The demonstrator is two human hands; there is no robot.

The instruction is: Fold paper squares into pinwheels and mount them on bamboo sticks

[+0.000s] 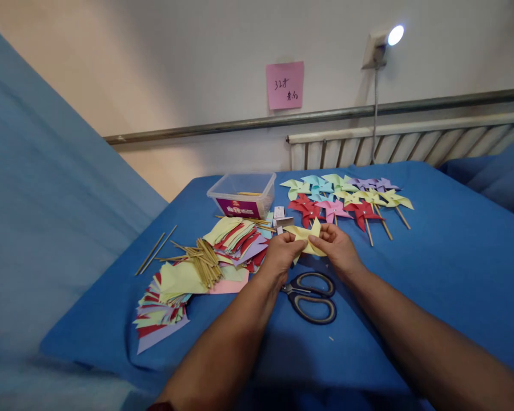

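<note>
A pale yellow paper pinwheel (307,233) is held up between both hands over the blue-covered table. My left hand (282,254) pinches its left side, thumb on the paper. On its right side, my right hand (336,246) has thumb and fingers closed on the paper near the middle. Whether a pin sits at its centre is hidden by my thumbs. Just below the hands lie dark-handled scissors (312,294), blades mostly hidden by my left wrist. Behind the left hand is a small white box (279,214).
Finished pinwheels on sticks (334,210) lie at the back right. Left of my hands are a bundle of thin sticks (203,262) and stacks of coloured paper (167,302). Behind stands a clear plastic tub (223,185). Two thin rods (156,250) lie farther left. A wall with a radiator (368,148) borders the table.
</note>
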